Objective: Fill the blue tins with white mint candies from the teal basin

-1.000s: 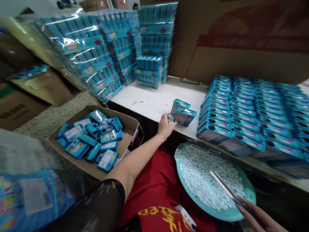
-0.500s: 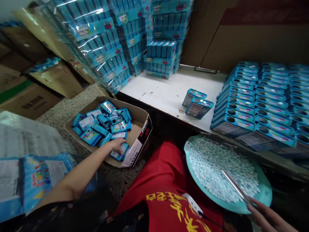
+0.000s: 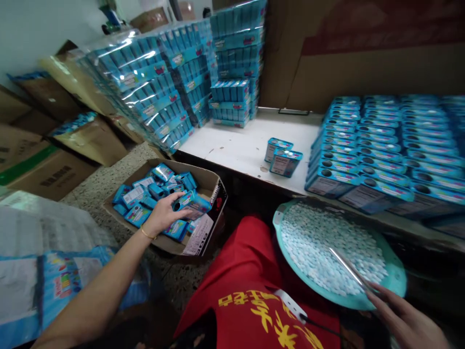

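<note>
Above the cardboard carton (image 3: 214,257), my left hand (image 3: 162,214) is closed around one end of a small blue candy box (image 3: 199,205). The box lies tilted, with its dark round hole towards my fingers. More blue boxes (image 3: 137,196) lie jumbled beneath and beside it in the carton. At the lower right, my right hand (image 3: 405,312) grips a slim shiny metal tool (image 3: 345,264); its grip end is hidden in the fingers. The tool's tip hangs over small pale blue and white candies (image 3: 319,242) in a turquoise basin (image 3: 285,254).
Two blue boxes (image 3: 285,163) stand on the white table (image 3: 232,145). Dense rows of upright boxes (image 3: 366,160) fill its right side. Plastic-wrapped stacks (image 3: 145,92) rise at the back left. Cardboard cartons (image 3: 51,169) and a blue printed bag (image 3: 61,286) are at the left.
My left hand has lifted a blue box up from the others in the carton. My right hand keeps the metal tool over the basin. The view has shifted slightly.
</note>
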Demonstrator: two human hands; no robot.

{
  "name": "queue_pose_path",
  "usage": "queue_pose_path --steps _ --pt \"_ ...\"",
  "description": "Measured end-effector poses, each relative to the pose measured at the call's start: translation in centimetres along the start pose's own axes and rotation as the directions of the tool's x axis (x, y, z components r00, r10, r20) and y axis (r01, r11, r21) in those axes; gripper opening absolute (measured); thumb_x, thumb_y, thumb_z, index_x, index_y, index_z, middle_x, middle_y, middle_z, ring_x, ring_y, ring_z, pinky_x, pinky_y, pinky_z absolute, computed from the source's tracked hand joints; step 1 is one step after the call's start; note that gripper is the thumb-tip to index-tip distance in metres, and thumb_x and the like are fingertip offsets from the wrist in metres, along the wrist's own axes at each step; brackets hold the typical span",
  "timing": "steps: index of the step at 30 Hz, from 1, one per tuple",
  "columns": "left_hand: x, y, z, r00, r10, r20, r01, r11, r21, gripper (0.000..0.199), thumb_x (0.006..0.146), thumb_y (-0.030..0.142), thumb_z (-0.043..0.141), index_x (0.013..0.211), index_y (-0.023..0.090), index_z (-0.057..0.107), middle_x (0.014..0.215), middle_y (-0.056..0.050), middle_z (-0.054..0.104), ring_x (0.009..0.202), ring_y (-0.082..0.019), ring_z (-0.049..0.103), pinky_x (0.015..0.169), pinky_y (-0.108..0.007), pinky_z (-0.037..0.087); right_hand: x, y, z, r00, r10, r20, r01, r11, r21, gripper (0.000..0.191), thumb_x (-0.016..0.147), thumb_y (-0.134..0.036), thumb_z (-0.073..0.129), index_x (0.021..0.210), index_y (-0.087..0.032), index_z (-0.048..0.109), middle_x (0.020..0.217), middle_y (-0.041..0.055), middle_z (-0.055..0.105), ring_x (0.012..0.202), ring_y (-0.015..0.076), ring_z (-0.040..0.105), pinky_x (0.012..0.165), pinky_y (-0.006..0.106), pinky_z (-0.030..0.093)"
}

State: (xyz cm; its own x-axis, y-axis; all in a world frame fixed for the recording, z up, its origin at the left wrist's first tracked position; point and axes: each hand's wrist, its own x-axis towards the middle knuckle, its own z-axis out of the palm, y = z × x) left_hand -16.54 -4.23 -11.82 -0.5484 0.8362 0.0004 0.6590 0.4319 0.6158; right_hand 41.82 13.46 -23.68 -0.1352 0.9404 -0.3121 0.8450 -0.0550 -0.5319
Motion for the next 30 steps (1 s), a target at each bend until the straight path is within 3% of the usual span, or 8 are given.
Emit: queue_pose_path --steps 4,7,12,16,19,23,26,30 --pt "-0.2 6.9 3.8 0.946 0.2 0.254 -0.18 0.979 -0.097 0.05 0.065 0.04 0.065 0.109 0.02 0.054 0.1 -0.005 0.062 0.092 -0.022 0.057 0.085 -0.035 0.044 0.0 -4.1 0.8 0.985 -0.135 0.106 0.146 0.984 -0.099 0.043 0.07 -0.054 0.045 0.096 -0.024 0.063 0.1 0.0091 0.066 0.093 0.0264 0.06 0.079 0.037 0.047" --pt "-0.5 10.8 9.4 0.763 0.405 0.504 -0.36 0.914 -0.188 0.05 0.07 0.04 0.06 0.115 0.02 0.05 0.107 -0.007 0.06 0.096 -0.021 0.055 0.086 -0.034 0.044 0.7 -5.5 0.3 0.979 -0.171 0.108 0.195 0.944 -0.266 0.039 0.082 -0.04 0.036 0.106 -0.02 0.058 0.11 0.008 0.061 0.099 0.0214 0.057 0.084 0.032 0.043" --pt "1.1 16.2 17.4 0.665 0.632 0.398 -0.591 0.771 -0.237 0.035 0.082 0.036 0.046 0.114 0.021 0.05 0.105 -0.007 0.058 0.097 -0.02 0.051 0.087 -0.034 0.041 1.4 -4.7 -2.5 0.983 -0.135 0.121 0.18 0.805 -0.565 0.032 0.086 -0.03 0.036 0.111 -0.023 0.054 0.1 0.0067 0.063 0.09 0.0187 0.058 0.074 0.027 0.042" --pt "3.4 18.4 21.3 0.613 0.702 0.362 -0.686 0.7 -0.197 0.041 0.079 0.04 0.049 0.115 0.019 0.048 0.099 -0.007 0.058 0.09 -0.021 0.05 0.082 -0.035 0.043 2.7 -5.0 -0.6 0.986 -0.099 0.136 0.161 0.789 -0.593 0.029 0.085 -0.026 0.039 0.108 -0.022 0.056 0.093 0.0075 0.063 0.087 0.019 0.057 0.074 0.028 0.04" --pt "4.1 17.8 23.4 0.661 0.656 0.366 -0.638 0.747 -0.186 0.049 0.073 0.043 0.057 0.115 0.019 0.047 0.098 -0.007 0.058 0.087 -0.021 0.051 0.08 -0.035 0.043 4.7 -6.5 3.7 0.992 -0.088 0.089 0.117 0.901 -0.418 0.031 0.085 -0.024 0.038 0.11 -0.02 0.056 0.102 0.008 0.062 0.096 0.0192 0.055 0.08 0.028 0.039" --pt "3.5 16.4 25.5 0.78 0.478 0.404 -0.374 0.873 -0.312 0.048 0.065 0.043 0.064 0.103 0.017 0.05 0.092 -0.005 0.059 0.081 -0.018 0.055 0.075 -0.03 0.045 6.9 -7.8 7.7 0.998 -0.052 0.02 0.055 0.966 -0.254 0.034 0.086 -0.026 0.039 0.116 -0.021 0.052 0.114 0.0052 0.058 0.104 0.0181 0.052 0.085 0.026 0.039" --pt "3.1 16.2 25.9 0.826 0.357 0.436 -0.171 0.896 -0.41 0.044 0.063 0.042 0.065 0.095 0.017 0.051 0.084 -0.002 0.059 0.075 -0.015 0.056 0.07 -0.027 0.046 7.3 -7.0 7.6 0.999 -0.042 0.022 0.045 0.985 -0.168 0.033 0.083 -0.028 0.044 0.114 -0.021 0.054 0.113 0.0034 0.059 0.102 0.016 0.054 0.085 0.025 0.041" --pt "3.3 17.1 25.8 0.861 0.306 0.407 -0.118 0.897 -0.425 0.044 0.059 0.039 0.068 0.094 0.016 0.052 0.081 -0.001 0.059 0.071 -0.014 0.055 0.066 -0.024 0.045 6.3 -5.8 4.1 0.995 -0.102 -0.024 0.104 0.989 0.101 0.031 0.078 -0.025 0.051 0.108 -0.018 0.058 0.11 0.0052 0.062 0.101 0.0156 0.055 0.087 0.027 0.041"
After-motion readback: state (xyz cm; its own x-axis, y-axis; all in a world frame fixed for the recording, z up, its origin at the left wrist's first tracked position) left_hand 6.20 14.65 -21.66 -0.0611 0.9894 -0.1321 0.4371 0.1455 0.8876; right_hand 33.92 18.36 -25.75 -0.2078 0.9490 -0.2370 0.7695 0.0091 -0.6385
